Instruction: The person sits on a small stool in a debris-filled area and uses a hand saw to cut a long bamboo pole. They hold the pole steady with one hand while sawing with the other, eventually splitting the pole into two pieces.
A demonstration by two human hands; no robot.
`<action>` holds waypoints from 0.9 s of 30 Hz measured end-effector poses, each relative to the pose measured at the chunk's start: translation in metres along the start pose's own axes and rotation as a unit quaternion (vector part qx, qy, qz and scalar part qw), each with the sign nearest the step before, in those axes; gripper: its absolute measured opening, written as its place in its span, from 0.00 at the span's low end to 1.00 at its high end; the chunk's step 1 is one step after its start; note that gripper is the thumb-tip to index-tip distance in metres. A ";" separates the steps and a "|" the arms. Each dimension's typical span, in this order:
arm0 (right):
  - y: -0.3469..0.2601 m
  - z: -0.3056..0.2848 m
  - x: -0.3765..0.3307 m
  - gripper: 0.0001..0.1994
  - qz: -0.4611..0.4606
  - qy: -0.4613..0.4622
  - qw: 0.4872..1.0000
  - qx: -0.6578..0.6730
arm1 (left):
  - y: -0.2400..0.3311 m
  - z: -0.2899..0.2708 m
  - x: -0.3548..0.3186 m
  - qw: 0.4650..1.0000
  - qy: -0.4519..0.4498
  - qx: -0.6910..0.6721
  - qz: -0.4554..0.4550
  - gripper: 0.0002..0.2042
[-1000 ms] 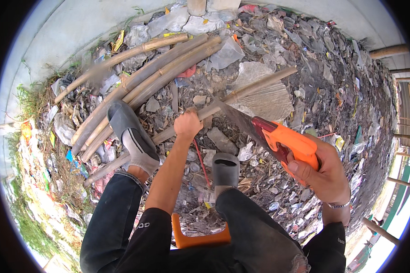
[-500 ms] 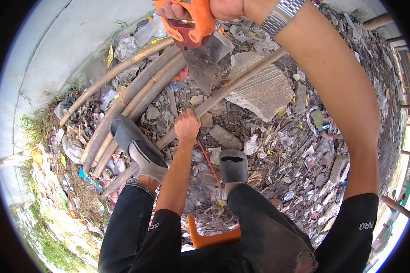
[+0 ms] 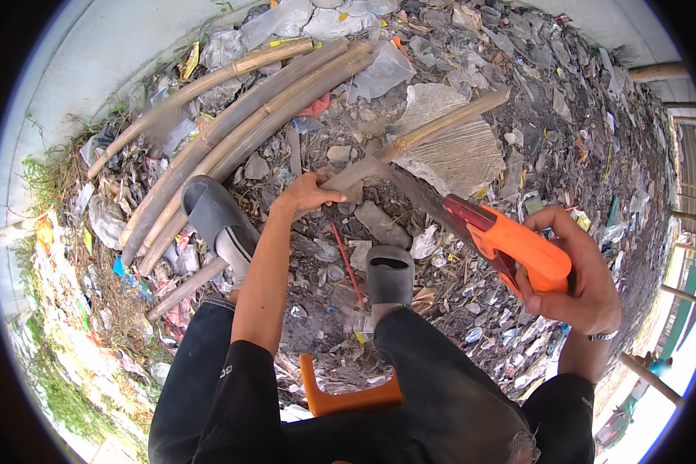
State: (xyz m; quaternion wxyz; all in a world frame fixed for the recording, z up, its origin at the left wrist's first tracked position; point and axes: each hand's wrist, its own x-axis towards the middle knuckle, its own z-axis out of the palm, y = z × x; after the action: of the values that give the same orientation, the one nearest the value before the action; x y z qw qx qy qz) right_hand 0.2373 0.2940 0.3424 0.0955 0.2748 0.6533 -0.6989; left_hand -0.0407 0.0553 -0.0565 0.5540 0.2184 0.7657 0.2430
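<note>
Sprawling beneath the seated person is bare dirt ground (image 3: 441,309) thick with grey rubble, torn plastic scraps and dry leaves, outdoors, with a pale concrete wall (image 3: 93,77) curving along the upper left and a strip of green weeds (image 3: 46,371) at its foot. A long tan bamboo pole (image 3: 410,139) lies slantwise across this litter, and everything else sits around it. The left hand (image 3: 309,193) is closed over the pole near its middle, pressing it down. Just right of that grip, the grey blade of an orange-handled handsaw (image 3: 510,247) meets the pole; the right hand (image 3: 580,278) is wrapped tight around the saw's handle. Above and left of the pole lies a bundle of thicker curved bamboo stalks (image 3: 240,124). Below the pole, two grey rubber clogs (image 3: 387,274) rest on the debris, one on either side of the left arm. Nearer the body, an orange plastic stool (image 3: 348,394) shows between the dark trousers.
</note>
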 end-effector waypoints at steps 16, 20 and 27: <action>0.271 0.075 -0.028 0.06 -0.076 0.318 0.926 -0.191 | 0.054 0.064 -0.023 0.937 0.259 0.235 -0.017 0.20; 0.256 0.078 0.028 0.06 -0.118 0.278 0.935 -0.184 | 0.059 0.066 -0.024 0.942 0.244 0.230 0.000 0.19; 0.274 0.068 -0.019 0.07 -0.108 0.277 0.923 -0.242 | 0.054 0.057 -0.028 0.945 0.245 0.217 -0.012 0.22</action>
State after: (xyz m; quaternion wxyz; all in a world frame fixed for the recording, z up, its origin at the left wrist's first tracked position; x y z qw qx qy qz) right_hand 0.3705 0.1891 0.1156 -0.1020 0.3533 0.8290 -0.4213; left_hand 0.0257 0.0881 -0.0181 0.2918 0.2578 0.9145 0.1097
